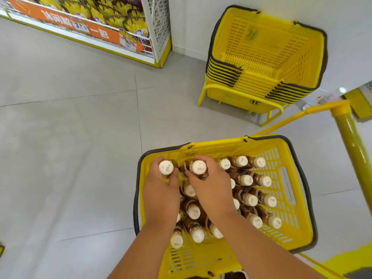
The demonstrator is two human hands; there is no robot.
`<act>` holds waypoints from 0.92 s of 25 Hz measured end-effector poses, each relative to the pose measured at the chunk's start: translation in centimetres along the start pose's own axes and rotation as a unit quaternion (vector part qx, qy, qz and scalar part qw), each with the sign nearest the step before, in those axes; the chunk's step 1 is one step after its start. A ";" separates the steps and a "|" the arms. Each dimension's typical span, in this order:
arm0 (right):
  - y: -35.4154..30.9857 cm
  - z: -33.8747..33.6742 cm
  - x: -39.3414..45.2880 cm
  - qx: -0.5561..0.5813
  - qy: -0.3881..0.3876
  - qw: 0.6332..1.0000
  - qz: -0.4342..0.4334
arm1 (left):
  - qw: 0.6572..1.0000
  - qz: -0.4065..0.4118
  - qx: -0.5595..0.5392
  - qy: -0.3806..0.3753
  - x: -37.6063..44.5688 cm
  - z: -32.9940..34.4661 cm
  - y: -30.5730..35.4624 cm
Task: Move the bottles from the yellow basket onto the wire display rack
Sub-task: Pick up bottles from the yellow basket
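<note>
The bottles (246, 195) stand upright in the yellow basket (281, 236), white caps up, amber liquid visible below the necks; they are packed in rows and fill most of the far and middle part of the basket, while a strip of bare mesh floor shows at the near end. The left hand (161, 190) is wrapped round the neck of the far-left bottle (166, 167), fingers curled beneath its cap. The right hand (209, 184) is clamped on the neighbouring bottle (198, 167) in the same far row, thumb and fingers closed about the neck. Both forearms reach in over the near rim. The basket has dark handles folded down along its edges (one each side) and sits on the grey tiled floor (70, 137).

Beyond it, against the white wall, a stack of empty yellow baskets (267, 57) rests in a yellow tubular stand. A yellow post (354, 146) rises at the right edge, just beside the basket. At upper left, a white wire display rack (159, 27) holds yellow snack packets (112, 15) behind an orange price banner (80, 27); it stands well apart from the basket.
</note>
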State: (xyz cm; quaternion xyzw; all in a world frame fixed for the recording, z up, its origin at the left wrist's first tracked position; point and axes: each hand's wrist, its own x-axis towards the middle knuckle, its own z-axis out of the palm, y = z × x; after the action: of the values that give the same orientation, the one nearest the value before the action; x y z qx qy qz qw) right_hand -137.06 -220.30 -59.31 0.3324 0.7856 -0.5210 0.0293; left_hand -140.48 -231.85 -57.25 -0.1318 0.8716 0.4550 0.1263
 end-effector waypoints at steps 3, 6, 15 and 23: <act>-3.7 -3.5 -1.1 0.018 0.027 0.999 -0.024 | 0.999 0.042 0.003 -0.013 -0.6 -2.8 3.8; -8.9 -7.4 -2.6 0.012 0.055 0.996 -0.069 | 0.997 0.072 -0.005 -0.026 -1.5 -6.1 8.8; -28.4 -21.3 -9.9 0.033 0.093 0.983 -0.154 | 0.973 0.197 -0.073 -0.094 -6.0 -20.4 28.1; -44.0 -30.4 -16.9 0.074 0.108 0.962 -0.240 | 0.943 0.294 -0.127 -0.093 -9.6 -33.6 40.9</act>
State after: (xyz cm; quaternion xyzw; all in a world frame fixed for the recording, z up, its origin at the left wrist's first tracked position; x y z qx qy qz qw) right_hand -139.11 -213.49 -3.68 0.1893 0.7999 -0.5305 -0.2069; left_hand -149.01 -235.97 -4.34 0.1578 0.7909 0.5892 0.0493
